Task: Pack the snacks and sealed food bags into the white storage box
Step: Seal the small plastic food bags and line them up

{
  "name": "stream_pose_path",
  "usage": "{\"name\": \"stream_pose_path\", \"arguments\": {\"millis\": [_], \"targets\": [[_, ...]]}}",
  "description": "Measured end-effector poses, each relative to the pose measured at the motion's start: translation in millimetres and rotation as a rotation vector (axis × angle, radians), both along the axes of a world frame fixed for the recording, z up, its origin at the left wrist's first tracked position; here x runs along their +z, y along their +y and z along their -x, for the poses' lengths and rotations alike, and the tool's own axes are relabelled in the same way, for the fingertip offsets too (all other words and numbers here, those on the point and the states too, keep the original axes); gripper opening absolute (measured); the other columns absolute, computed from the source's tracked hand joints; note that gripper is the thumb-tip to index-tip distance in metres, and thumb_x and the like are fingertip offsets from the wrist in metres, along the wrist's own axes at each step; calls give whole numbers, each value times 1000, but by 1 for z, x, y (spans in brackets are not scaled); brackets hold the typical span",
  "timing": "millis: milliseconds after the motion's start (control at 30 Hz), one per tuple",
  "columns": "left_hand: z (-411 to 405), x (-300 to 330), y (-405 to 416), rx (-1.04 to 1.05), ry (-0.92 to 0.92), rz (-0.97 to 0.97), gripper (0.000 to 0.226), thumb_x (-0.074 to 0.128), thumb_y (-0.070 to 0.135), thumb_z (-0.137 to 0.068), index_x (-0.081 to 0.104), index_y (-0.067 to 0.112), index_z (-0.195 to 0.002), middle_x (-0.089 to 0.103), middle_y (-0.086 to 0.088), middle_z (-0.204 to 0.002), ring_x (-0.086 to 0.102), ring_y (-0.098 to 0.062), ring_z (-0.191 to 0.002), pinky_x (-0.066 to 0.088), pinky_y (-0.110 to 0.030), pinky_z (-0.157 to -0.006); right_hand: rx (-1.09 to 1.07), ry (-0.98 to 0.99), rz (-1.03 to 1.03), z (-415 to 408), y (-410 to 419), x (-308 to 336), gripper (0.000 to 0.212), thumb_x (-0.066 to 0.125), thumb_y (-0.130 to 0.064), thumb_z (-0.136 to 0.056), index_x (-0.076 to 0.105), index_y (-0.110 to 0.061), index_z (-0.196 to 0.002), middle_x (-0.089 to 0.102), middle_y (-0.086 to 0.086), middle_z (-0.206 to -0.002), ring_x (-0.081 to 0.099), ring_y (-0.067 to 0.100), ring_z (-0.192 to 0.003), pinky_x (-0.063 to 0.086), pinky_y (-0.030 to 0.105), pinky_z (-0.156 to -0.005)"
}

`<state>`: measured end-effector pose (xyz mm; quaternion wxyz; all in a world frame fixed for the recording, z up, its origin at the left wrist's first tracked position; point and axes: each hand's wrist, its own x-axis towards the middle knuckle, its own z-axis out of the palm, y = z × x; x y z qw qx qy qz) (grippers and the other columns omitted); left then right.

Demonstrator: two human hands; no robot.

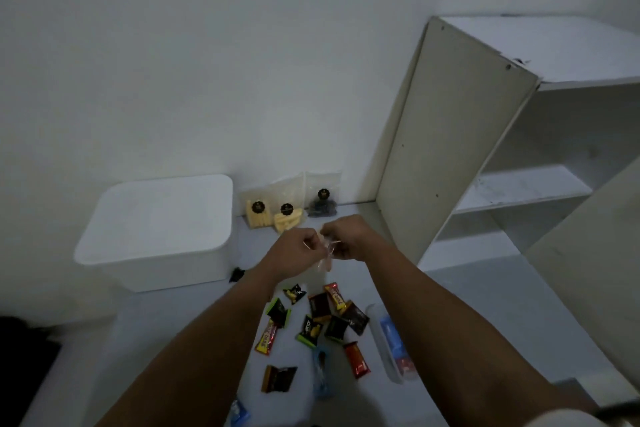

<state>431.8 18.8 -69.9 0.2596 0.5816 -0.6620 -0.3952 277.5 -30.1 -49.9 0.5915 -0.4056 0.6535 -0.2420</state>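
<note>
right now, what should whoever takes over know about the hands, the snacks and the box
Left hand and right hand both pinch a small clear bag above the floor. White storage box sits left, lid on. Three sealed food bags lean on the wall beside it. Wrapped snacks lie scattered on the floor below the hands. Nothing visibly packed; everything is left.

A white shelving unit [519, 156] with open shelves stands against the white wall [207, 62] at right.
</note>
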Motion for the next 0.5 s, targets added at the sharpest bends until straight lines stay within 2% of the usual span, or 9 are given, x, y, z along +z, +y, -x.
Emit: {"name": "stream_pose_path", "arguments": {"millis": [100, 167, 233, 333, 433, 500], "targets": [[-16, 5, 11, -13, -12, 33, 16, 63, 18, -90, 64, 8, -77, 68, -4, -79, 62, -15, -70, 54, -39, -72, -31, -121, 12, -15, 16, 4, 26, 80, -19, -84, 68, 1, -96, 64, 16, -79, 63, 27, -63, 57, 34, -64], [-25, 7, 16, -8, 61, 5, 18, 59, 15, -95, 63, 10, -77, 69, -6, -78, 67, -19, -71, 58, -41, -74, -50, -217, 38, -22, 26, 8, 39, 81, -36, -83, 70, -3, -99, 67, 13, -80, 64, 27, -67, 57, 32, -64], [-33, 11, 18, 40, 145, -40, 19, 58, 12, -96, 64, 12, -78, 70, -5, -78, 69, -21, -73, 61, -42, -76, -47, -282, 77, -28, 35, 9, 45, 77, -43, -85, 72, -3, -103, 72, 11, -84, 68, 27, -76, 59, 34, -69], [-45, 19, 19, 132, 294, -111, 14, 60, 10, -98, 65, 6, -85, 70, -9, -84, 70, -21, -82, 63, -41, -82, 7, -323, 155, -34, 44, 6, 33, 71, -25, -91, 71, 1, -111, 74, 13, -95, 71, 24, -86, 59, 35, -79], [-56, 23, 21, 174, 349, -148, 11, 60, 8, -97, 65, 0, -91, 72, -16, -92, 74, -24, -90, 62, -42, -84, 68, -269, 230, -39, 48, 7, 20, 69, -10, -90, 73, 2, -105, 76, 15, -95, 74, 23, -86, 60, 37, -82], [-60, 24, 22, 179, 366, -158, 10, 58, 6, -97, 63, 3, -88, 73, -20, -96, 75, -26, -93, 62, -41, -85, 111, -207, 271, -42, 48, 12, 15, 69, -4, -87, 74, 4, -99, 76, 17, -93, 74, 25, -87, 62, 38, -80]]}}
